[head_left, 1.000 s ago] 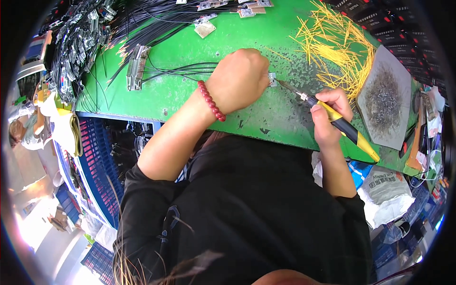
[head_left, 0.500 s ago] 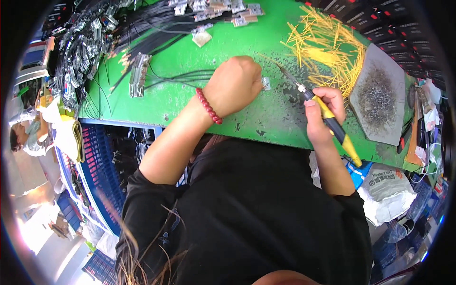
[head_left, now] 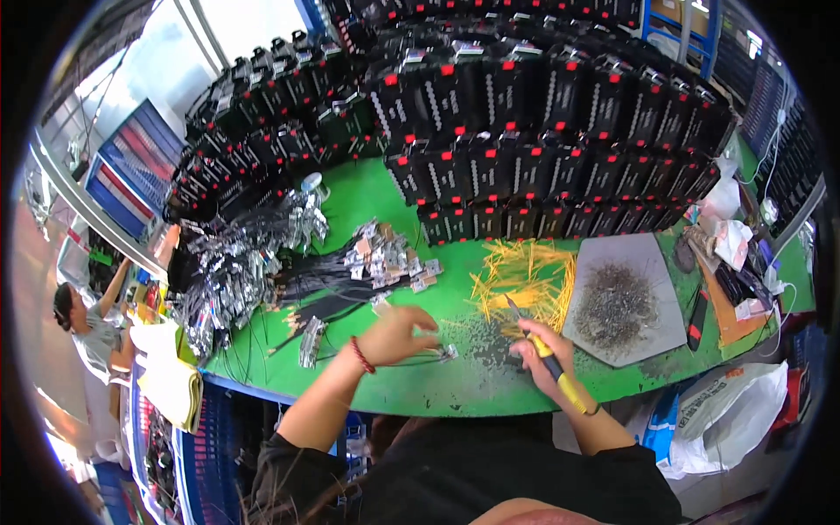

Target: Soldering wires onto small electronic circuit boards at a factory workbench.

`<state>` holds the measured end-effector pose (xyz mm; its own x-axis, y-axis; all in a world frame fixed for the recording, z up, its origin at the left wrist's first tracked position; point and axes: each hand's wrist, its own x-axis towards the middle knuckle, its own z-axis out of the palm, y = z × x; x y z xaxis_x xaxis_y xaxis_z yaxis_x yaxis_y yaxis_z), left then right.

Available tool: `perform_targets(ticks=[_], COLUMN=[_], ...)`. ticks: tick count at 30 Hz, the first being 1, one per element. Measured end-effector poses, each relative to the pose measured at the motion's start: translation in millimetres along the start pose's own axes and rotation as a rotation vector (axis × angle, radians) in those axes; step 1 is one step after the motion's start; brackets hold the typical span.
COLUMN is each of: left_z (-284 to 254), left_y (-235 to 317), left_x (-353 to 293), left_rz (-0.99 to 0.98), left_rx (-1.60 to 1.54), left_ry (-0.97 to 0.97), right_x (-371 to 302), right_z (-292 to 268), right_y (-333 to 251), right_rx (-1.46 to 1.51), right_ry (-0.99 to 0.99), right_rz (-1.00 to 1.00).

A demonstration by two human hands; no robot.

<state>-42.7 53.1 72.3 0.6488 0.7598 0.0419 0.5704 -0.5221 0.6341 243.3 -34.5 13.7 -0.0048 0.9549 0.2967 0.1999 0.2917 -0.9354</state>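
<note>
My left hand [head_left: 392, 338], a red bead bracelet on its wrist, hovers over the green table. Its fingers are curled but apart, and I see nothing between them. Just past the fingertips a small metal connector [head_left: 448, 352] lies on the table, with dark cable running back beneath the hand. My right hand [head_left: 553, 346] grips a yellow and black soldering iron [head_left: 570, 390], whose thin tip slants up and to the left. Beyond that tip is a heap of thin yellow sticks or tubes [head_left: 525, 276]. To the left of my left hand lies a silver metal-ended bundle [head_left: 311, 341].
A grey board [head_left: 599, 346] with dark clippings sits at right. Black cables with metal ends [head_left: 232, 271] and pale-tagged cables [head_left: 385, 254] cover the left and middle. Stacked black boxes [head_left: 534, 166] wall the back. A white bag [head_left: 731, 411] hangs below right; another person [head_left: 87, 332] is far left.
The view has tilted up, showing the stacked boxes behind. My left hand has loosened from a fist near the connector and drawn back to the left. The right hand still holds the soldering iron.
</note>
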Motion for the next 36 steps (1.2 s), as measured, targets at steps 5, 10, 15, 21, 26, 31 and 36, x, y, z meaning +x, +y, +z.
perform_targets(ticks=[5, 10, 15, 21, 26, 31, 36], left_z=[-140.3, -191.5, -237.2, -165.6, -134.7, -107.3, -100.0], left_y=[48.6, 42.8, 4.3, 64.7, 95.5, 102.2, 83.9], left_x=[134.0, 223.7, 164.4, 6.2, -94.6, -117.8, -118.4], left_rz=[0.031, -0.049, 0.128, 0.055, 0.540, 0.656, 0.707], left_rx=[-0.558, -0.977, -1.623, 0.189, 0.909, 0.893, 0.837], left_ry=[0.835, 1.064, 1.037, 1.194, 0.366, 0.001, -0.044], right_x=[-5.0, -1.9, -5.9, -16.1, 19.8, 112.0, 151.7], right_z=[8.9, 9.3, 12.6, 6.8, -19.8, 9.6, 41.3], right_y=[23.6, 21.8, 18.5, 29.9, -45.6, -132.4, -145.1], right_rx=[0.039, 0.039, 0.048, 0.216, 0.105, -0.196, -0.653], right_ry=[0.090, 0.030, 0.040, 0.179, 0.297, -0.069, -0.303], right_rz=[-0.046, -0.073, -0.069, -0.116, -0.452, -0.889, -0.944])
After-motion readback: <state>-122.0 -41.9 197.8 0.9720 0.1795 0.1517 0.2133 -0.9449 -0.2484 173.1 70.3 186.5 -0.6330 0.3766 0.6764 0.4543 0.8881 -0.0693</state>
